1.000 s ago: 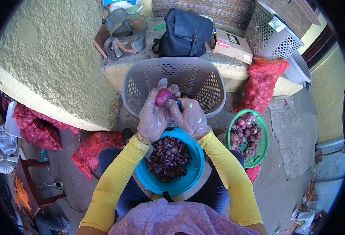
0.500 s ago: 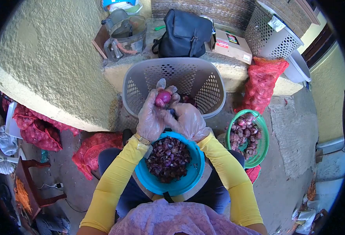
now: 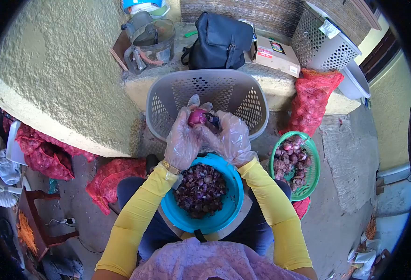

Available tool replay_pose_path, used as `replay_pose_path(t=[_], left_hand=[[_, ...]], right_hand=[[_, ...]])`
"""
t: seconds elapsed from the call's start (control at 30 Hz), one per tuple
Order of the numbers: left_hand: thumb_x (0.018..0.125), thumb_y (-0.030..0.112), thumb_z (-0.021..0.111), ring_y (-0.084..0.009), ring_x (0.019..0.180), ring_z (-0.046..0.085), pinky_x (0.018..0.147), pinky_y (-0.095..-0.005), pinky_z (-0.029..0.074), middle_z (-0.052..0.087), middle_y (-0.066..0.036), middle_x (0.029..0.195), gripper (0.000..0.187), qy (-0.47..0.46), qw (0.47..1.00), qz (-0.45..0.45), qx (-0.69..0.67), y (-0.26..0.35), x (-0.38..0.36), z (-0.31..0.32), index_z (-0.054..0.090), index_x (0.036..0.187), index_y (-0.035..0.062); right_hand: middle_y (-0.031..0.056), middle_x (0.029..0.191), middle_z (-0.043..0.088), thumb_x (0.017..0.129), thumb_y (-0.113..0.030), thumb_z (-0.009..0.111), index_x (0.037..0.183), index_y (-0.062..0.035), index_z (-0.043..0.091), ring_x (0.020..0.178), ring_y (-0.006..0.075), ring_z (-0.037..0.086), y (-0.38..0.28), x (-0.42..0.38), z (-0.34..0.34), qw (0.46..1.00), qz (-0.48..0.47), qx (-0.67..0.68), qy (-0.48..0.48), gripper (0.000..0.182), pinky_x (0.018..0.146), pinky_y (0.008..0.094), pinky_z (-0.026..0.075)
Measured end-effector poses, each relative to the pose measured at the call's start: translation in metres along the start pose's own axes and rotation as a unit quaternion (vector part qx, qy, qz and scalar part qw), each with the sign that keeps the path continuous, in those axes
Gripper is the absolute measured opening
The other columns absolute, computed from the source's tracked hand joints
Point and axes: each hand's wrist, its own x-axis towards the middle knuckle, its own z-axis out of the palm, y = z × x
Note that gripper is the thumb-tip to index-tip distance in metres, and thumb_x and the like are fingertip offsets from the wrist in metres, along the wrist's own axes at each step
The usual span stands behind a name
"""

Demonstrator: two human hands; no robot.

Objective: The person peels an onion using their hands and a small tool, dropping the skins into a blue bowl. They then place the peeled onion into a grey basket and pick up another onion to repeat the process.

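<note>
My left hand, in a clear plastic glove, is closed around a peeled red onion over the grey laundry basket. Close against the onion's right side, my gloved right hand grips a small black tool, its working end hidden by the fingers and onion. Directly below both wrists, a blue basin between my knees holds a heap of dark onion skins.
To the right stands a green basket of red onions, with a red mesh sack behind it. More red sacks lie at left. A black backpack and a cardboard box sit on the ledge ahead.
My right hand has shifted slightly right and turned, so the black tool now shows beside the onion. The left hand has moved a little right and down, still around the onion.
</note>
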Motion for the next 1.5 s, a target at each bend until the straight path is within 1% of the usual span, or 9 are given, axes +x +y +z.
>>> replay_pose_path(t=[0.13,0.4,0.53,0.6,0.9,1.13,1.2,1.4,1.5], left_hand=[[0.113,0.038,0.049,-0.0256,0.133,0.056,0.115,-0.0414,0.046,0.055,-0.016,0.151,0.044,-0.008,1.000,0.010,-0.009,0.000,0.003,0.000,0.056,0.143,0.0068],[0.111,0.026,0.057,-0.0225,0.128,0.058,0.110,-0.0370,0.048,0.059,-0.013,0.145,0.051,-0.030,0.998,0.019,0.048,0.013,0.005,0.003,0.049,0.157,0.0068],[0.109,0.026,0.060,-0.0228,0.125,0.061,0.108,-0.0381,0.050,0.060,-0.013,0.144,0.054,-0.044,0.996,0.033,0.065,0.015,0.007,-0.006,0.048,0.158,0.0068],[0.110,0.030,0.059,-0.0240,0.133,0.058,0.112,-0.0360,0.050,0.058,-0.013,0.147,0.058,-0.052,0.994,0.011,0.092,0.017,0.005,-0.008,0.044,0.160,0.0060],[0.108,0.035,0.062,-0.0206,0.127,0.061,0.106,-0.0371,0.054,0.055,-0.006,0.151,0.062,-0.014,0.990,-0.004,0.137,0.016,0.004,-0.007,0.042,0.162,0.0103],[0.108,0.034,0.064,-0.0173,0.123,0.062,0.105,-0.0350,0.054,0.059,-0.005,0.143,0.057,0.014,0.993,-0.045,0.108,0.024,0.001,-0.005,0.050,0.155,0.0061],[0.109,0.038,0.062,-0.0185,0.120,0.064,0.100,-0.0343,0.057,0.057,-0.006,0.146,0.058,0.022,0.992,-0.109,0.058,0.028,0.001,-0.015,0.048,0.156,0.0062],[0.112,0.043,0.052,-0.0259,0.117,0.067,0.103,-0.0406,0.061,0.054,-0.011,0.150,0.051,0.072,0.996,-0.021,0.048,0.019,0.006,-0.009,0.053,0.143,0.0022],[0.111,0.043,0.053,-0.0307,0.118,0.069,0.098,-0.0417,0.064,0.058,-0.015,0.145,0.051,0.047,0.997,-0.066,0.003,0.022,0.005,-0.015,0.051,0.146,0.0061]], right_hand=[[0.0220,0.081,0.070,0.091,-0.047,0.079,0.096,-0.0021,0.073,0.074,0.0415,0.071,0.003,0.000,0.002,0.999,0.010,0.031,-0.003,0.045,0.065,0.0498,0.056],[0.0231,0.080,0.070,0.098,-0.041,0.072,0.099,-0.0011,0.074,0.074,0.0437,0.070,0.007,-0.001,0.004,0.998,0.016,0.050,-0.030,0.040,0.068,0.0530,0.055],[0.0264,0.081,0.069,0.102,-0.038,0.067,0.098,-0.0003,0.074,0.077,0.0471,0.067,0.006,-0.002,0.001,0.995,-0.003,0.064,-0.078,0.038,0.070,0.0525,0.051],[0.0264,0.082,0.069,0.102,-0.038,0.066,0.099,-0.0009,0.074,0.077,0.0474,0.067,0.006,-0.003,0.001,0.994,-0.018,0.067,-0.082,0.038,0.070,0.0528,0.052],[0.0245,0.084,0.071,0.094,-0.038,0.074,0.096,-0.0031,0.075,0.078,0.0478,0.068,0.006,-0.002,-0.011,0.982,-0.085,0.043,-0.162,0.035,0.069,0.0528,0.053],[0.0179,0.079,0.073,0.089,-0.046,0.078,0.094,-0.0079,0.080,0.074,0.0388,0.071,0.006,-0.002,-0.018,0.964,-0.156,0.003,-0.214,0.039,0.069,0.0502,0.056],[0.0172,0.079,0.073,0.088,-0.048,0.078,0.096,-0.0093,0.081,0.073,0.0377,0.072,0.003,0.000,-0.022,0.961,-0.165,0.001,-0.223,0.040,0.069,0.0501,0.056],[0.0149,0.079,0.073,0.081,-0.050,0.083,0.100,-0.0134,0.082,0.073,0.0359,0.072,0.000,0.005,-0.033,0.948,-0.173,0.020,-0.265,0.041,0.068,0.0481,0.056],[0.0136,0.084,0.074,0.079,-0.043,0.085,0.099,-0.0133,0.081,0.075,0.0363,0.072,0.007,0.002,-0.026,0.950,-0.196,0.006,-0.243,0.036,0.067,0.0477,0.056]])
